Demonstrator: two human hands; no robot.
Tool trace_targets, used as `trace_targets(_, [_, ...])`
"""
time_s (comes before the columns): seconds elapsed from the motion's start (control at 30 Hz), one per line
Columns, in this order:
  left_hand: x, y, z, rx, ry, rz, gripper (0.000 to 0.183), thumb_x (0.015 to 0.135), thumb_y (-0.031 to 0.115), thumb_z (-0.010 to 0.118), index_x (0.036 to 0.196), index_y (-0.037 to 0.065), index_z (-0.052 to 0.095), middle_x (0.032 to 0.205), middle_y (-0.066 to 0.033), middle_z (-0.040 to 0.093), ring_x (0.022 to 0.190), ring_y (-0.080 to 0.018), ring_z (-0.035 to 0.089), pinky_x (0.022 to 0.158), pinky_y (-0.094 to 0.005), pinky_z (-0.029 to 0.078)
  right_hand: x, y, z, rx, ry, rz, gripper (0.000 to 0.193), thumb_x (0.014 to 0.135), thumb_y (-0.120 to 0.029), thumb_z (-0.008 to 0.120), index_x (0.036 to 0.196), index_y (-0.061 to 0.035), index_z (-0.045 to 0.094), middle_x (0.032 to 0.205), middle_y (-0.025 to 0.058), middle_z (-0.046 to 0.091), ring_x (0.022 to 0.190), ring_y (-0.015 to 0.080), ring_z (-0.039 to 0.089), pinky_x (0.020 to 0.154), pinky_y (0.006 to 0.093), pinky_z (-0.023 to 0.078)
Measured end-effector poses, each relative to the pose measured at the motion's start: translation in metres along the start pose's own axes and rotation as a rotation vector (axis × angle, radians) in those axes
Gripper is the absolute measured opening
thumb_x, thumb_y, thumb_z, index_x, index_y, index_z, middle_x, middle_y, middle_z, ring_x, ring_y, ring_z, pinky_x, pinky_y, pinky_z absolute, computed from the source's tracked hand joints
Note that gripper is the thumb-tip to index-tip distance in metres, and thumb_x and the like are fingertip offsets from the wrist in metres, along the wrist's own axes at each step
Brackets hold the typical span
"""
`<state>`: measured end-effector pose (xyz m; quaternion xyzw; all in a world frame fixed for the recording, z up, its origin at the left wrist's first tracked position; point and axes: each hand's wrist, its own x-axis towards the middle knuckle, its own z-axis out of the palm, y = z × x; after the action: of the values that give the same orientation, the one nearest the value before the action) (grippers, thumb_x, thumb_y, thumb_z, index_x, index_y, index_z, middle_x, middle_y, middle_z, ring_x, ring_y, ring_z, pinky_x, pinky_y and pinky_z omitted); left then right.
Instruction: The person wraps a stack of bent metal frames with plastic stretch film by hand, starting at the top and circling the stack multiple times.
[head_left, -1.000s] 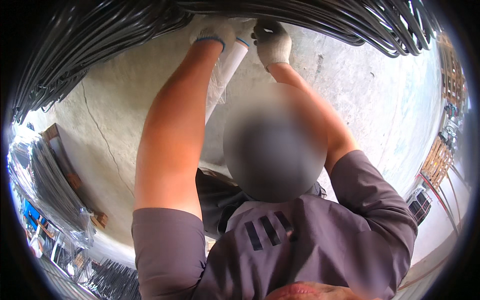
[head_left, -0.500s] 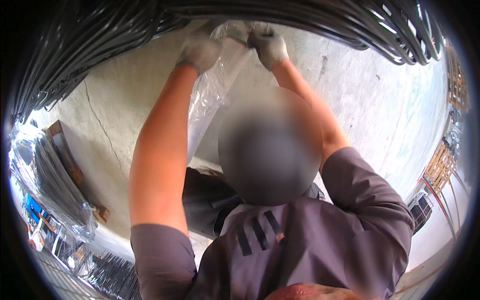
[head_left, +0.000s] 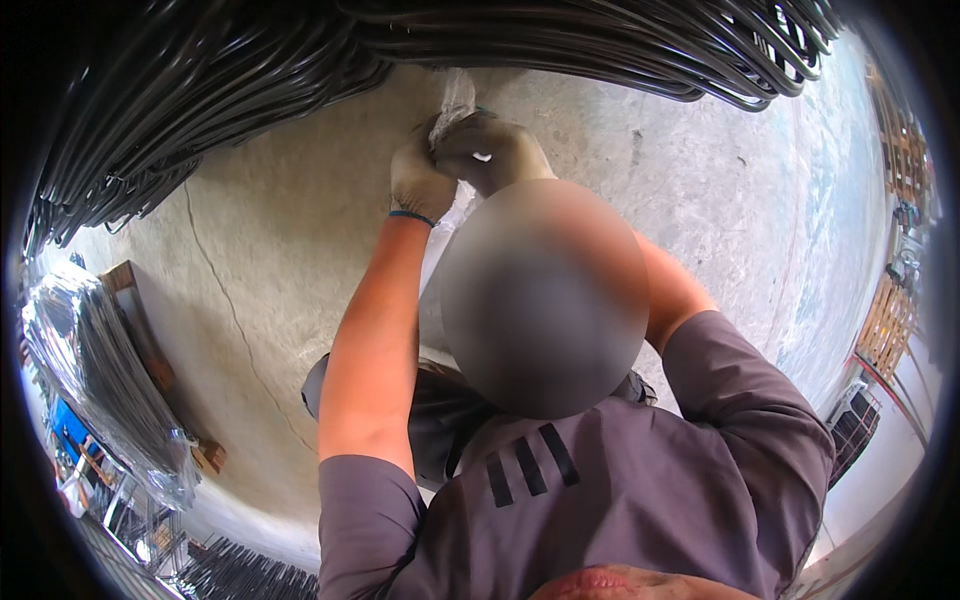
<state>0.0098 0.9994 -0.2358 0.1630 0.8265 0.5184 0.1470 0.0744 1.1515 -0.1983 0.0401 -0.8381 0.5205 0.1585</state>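
Observation:
My two gloved hands have come together over the concrete floor, just short of the stacked black tubes (head_left: pixel 540 45). A gathered length of clear plastic film (head_left: pixel 457 95) rises from between them toward the tubes, and more of it hangs below. My left hand (head_left: pixel 422 178) is closed around the bunched film, its fingertips partly hidden behind the other hand. Curled fingers of my right hand (head_left: pixel 498 152) press on the film at the same spot, touching the left. Lower down, a blurred round patch covers part of my right forearm and the film.
Bent black tubes (head_left: pixel 230 90) also fill the far left. On the left lies a film-wrapped bundle of dark rods (head_left: pixel 100 370) beside a cardboard piece (head_left: pixel 210 455). Wooden pallets (head_left: pixel 883 325) and a black crate (head_left: pixel 855 425) stand at the right. A crack (head_left: pixel 225 290) runs along the floor.
Both hands have drawn nearer to me and closed together; before, they were apart with the film stretched between them. The film is now bunched at the hands.

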Motion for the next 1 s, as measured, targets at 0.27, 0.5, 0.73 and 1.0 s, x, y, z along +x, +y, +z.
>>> trace_targets(0.27, [0.005, 0.032, 0.018, -0.033, 0.122, -0.183, 0.034, 0.094, 0.025, 0.074, 0.117, 0.0, 0.077, 0.106, -0.0186, 0.08, 0.1, -0.0314, 0.076, 0.089, -0.0409, 0.056, 0.041, 0.081, -0.002, 0.539, 0.15, 0.839, 0.034, 0.101, -0.015, 0.068, 0.129, 0.004, 0.07, 0.119, 0.015, 0.076, 0.098, 0.0194, 0.075, 0.082, 0.0326, 0.062])
trace_targets(0.5, [0.037, -0.005, 0.026, -0.196, 0.237, -0.122, 0.032, 0.093, 0.017, 0.075, 0.119, -0.002, 0.074, 0.107, -0.0164, 0.08, 0.1, -0.0264, 0.075, 0.089, -0.0371, 0.056, 0.038, 0.137, 0.022, 0.553, 0.271, 0.817, 0.026, 0.095, -0.011, 0.076, 0.118, -0.0006, 0.075, 0.121, 0.0164, 0.076, 0.101, 0.0274, 0.076, 0.082, 0.0399, 0.063])
trace_targets(0.73, [0.043, -0.02, 0.046, -0.238, 0.338, -0.5, 0.029, 0.099, 0.022, 0.069, 0.11, -0.004, 0.074, 0.1, -0.0113, 0.077, 0.091, -0.0242, 0.071, 0.081, -0.0373, 0.055, 0.061, 0.091, 0.029, -0.469, 0.064, 0.75, 0.031, 0.095, -0.029, 0.072, 0.118, -0.0082, 0.078, 0.113, 0.0229, 0.077, 0.098, 0.0447, 0.074, 0.086, 0.0498, 0.06])
trace_targets(1.0, [0.096, -0.072, 0.046, 0.052, -0.135, -0.269, 0.037, 0.103, 0.037, 0.062, 0.107, 0.003, 0.076, 0.101, -0.0151, 0.077, 0.084, -0.0266, 0.073, 0.07, -0.0403, 0.056, 0.046, 0.162, 0.037, -0.442, 0.009, 0.298, 0.032, 0.097, -0.024, 0.068, 0.12, -0.0031, 0.076, 0.12, 0.0238, 0.075, 0.111, 0.0427, 0.071, 0.095, 0.0466, 0.058])
